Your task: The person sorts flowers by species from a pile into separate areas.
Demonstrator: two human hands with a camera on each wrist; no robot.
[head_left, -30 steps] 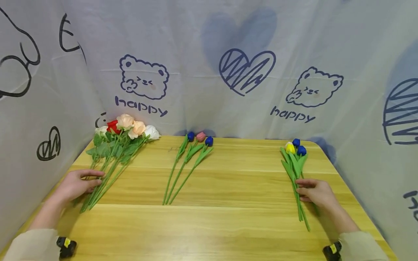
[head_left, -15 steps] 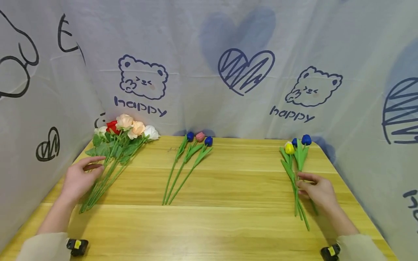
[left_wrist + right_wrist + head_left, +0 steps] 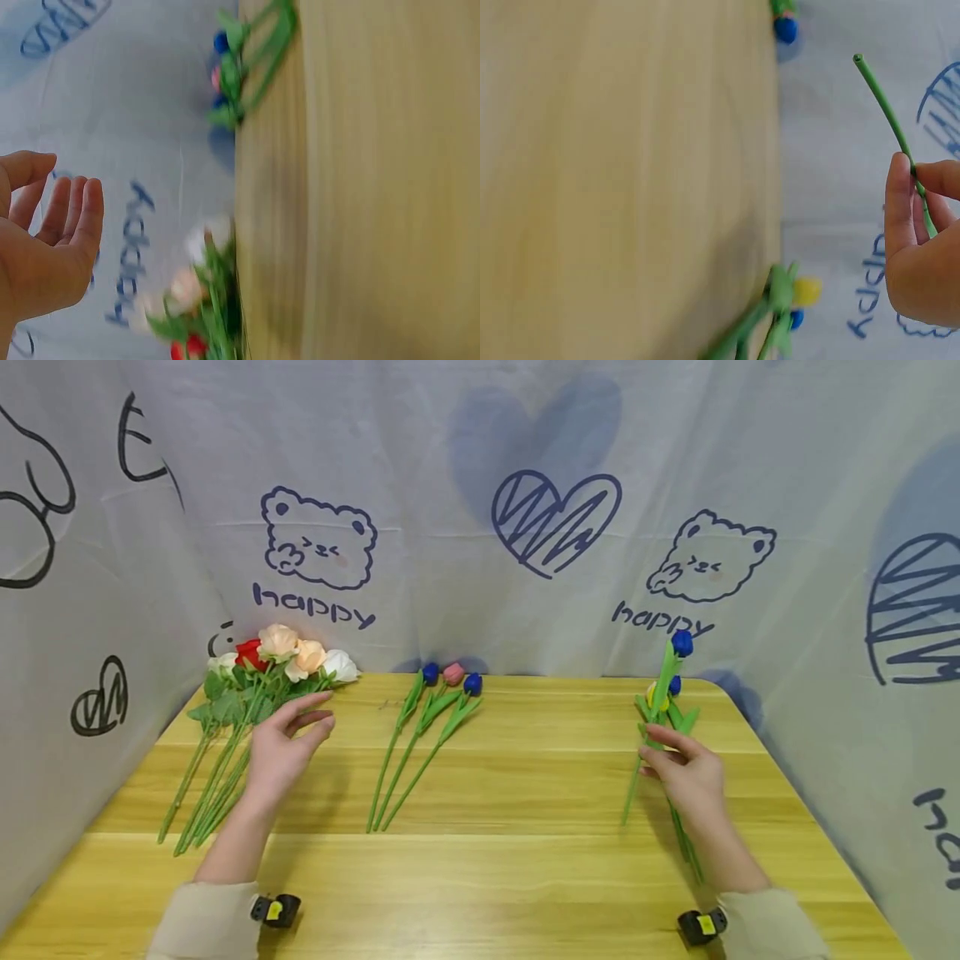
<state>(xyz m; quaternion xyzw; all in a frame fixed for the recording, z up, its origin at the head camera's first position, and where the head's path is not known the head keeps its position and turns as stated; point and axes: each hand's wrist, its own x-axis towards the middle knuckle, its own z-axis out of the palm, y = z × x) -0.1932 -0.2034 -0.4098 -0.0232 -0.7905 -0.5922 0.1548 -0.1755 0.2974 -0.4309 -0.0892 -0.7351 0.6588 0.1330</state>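
A blue tulip (image 3: 682, 643) is up off the table in my right hand (image 3: 686, 768), its stem (image 3: 885, 109) pinched between thumb and fingers. Behind it lie a yellow tulip (image 3: 807, 291) and another blue tulip (image 3: 796, 319), partly covered by that hand in the head view. My left hand (image 3: 283, 747) is raised with nothing in it, fingers loosely bent, to the right of the rose stems. Close to it, a bunch of roses (image 3: 279, 643) in red, peach and white rests at the back left. Right of that hand are two blue tulips and a pink tulip (image 3: 453, 674), spread side by side.
The wooden table (image 3: 525, 885) runs back to a pale cloth (image 3: 450, 593) printed with bears and hearts. More of this cloth hangs along the left and right sides. Black wrist cameras sit at both cuffs.
My right hand has lifted one blue tulip away from the right-hand group and moved slightly left. My left hand has left the rose stems, moving right and up.
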